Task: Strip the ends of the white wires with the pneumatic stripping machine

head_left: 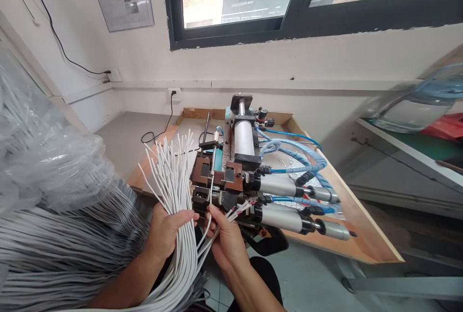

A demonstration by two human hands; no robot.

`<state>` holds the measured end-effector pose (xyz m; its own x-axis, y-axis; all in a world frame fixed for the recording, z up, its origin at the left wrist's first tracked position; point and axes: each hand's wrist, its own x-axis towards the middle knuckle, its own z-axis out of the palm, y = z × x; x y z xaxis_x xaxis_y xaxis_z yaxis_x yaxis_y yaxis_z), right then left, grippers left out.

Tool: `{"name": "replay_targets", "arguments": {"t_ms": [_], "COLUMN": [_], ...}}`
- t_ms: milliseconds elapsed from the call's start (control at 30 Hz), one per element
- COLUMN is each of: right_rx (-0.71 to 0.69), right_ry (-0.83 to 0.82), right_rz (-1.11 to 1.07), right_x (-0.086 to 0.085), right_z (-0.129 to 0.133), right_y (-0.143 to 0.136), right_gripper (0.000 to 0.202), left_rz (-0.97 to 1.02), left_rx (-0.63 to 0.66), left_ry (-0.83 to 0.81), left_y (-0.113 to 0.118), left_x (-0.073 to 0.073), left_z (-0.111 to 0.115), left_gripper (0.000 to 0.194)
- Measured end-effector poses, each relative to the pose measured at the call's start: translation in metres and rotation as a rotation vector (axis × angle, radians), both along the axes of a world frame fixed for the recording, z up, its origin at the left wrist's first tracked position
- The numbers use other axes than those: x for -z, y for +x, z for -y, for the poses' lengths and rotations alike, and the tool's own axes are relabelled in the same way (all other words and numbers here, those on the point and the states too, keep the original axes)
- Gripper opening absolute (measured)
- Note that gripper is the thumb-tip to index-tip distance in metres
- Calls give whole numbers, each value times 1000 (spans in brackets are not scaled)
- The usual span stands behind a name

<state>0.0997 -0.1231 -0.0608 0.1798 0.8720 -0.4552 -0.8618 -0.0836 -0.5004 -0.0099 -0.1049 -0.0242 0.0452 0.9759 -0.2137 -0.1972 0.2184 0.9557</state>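
Grey cables (72, 239) lie heaped at the far left, clear plastic (47, 157) bunched over them. Next to the heap, the person's left hand (164, 230) wraps round a thick bundle of white wires (179, 191), its thumb across the front and the loose ends fanning upward. Just beside it, the right hand (227, 244) pinches 1 white wire (211, 191) between thumb and finger, the wire pointing up at the brown blocks of a machine (231, 182); I can't tell whether it touches them. A few reddish-tipped wires (244, 207) jut out past that thumb. The machine stands on a wood-rimmed table (365, 235), 2 silver cylinders (280, 185) reaching rightward, with blue hoses (318, 160) looping above. At far right, a shelf (405, 143) carries a clear bottle (415, 104).
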Motion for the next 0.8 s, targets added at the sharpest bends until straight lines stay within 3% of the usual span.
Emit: {"name": "replay_targets", "arguments": {"t_ms": [233,433,567,800], "right_rx": [-77,-194,-158,-85], "right_ry": [28,127,213,164], "right_rz": [-70,127,302,280], "right_x": [3,-1,6,18], "right_z": [-3,7,12,15], "right_y": [-3,-2,-2,2], "right_gripper": [25,29,24,25], "left_rz": [0,-30,-62,-74], "left_rx": [-3,59,100,-91], "left_ry": [3,81,75,-68], "left_y": [2,4,4,-2], "left_x": [-2,3,14,14], "left_z": [2,8,12,6], "left_gripper": [18,19,24,19]}}
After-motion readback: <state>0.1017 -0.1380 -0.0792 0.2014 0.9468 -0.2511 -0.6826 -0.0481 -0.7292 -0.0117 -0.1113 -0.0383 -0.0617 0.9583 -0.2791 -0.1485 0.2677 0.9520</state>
